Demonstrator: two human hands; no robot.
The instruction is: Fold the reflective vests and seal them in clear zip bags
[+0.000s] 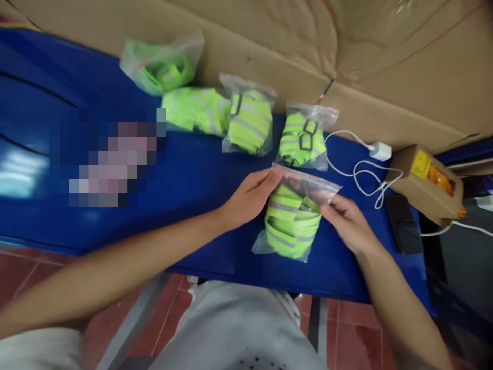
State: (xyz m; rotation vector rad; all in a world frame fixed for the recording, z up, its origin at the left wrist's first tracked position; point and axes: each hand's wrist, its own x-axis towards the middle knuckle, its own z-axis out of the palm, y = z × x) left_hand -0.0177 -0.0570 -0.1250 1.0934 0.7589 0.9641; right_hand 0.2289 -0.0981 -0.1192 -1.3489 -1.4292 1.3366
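Note:
A clear zip bag [304,181] holds a folded neon-yellow reflective strap [292,223] with grey stripes. My left hand [254,195] pinches the left end of the bag's top edge, thumb and fingers closed on the plastic. On the other side my right hand [346,218] grips the bag's upper right corner. The bag's lower part rests at the blue table's front area. Just beyond it lies another bagged strap [302,139] with two dark buckles. Left of that is a further bagged strap [250,123] with a dark buckle.
A loose yellow strap bundle [194,109] and a bagged one [162,67] lie at the back left, against a cardboard box [246,46]. To the right are a white charger [380,151] with cable, a small carton [423,182] and a black phone [403,224]. A pixelated patch covers the left.

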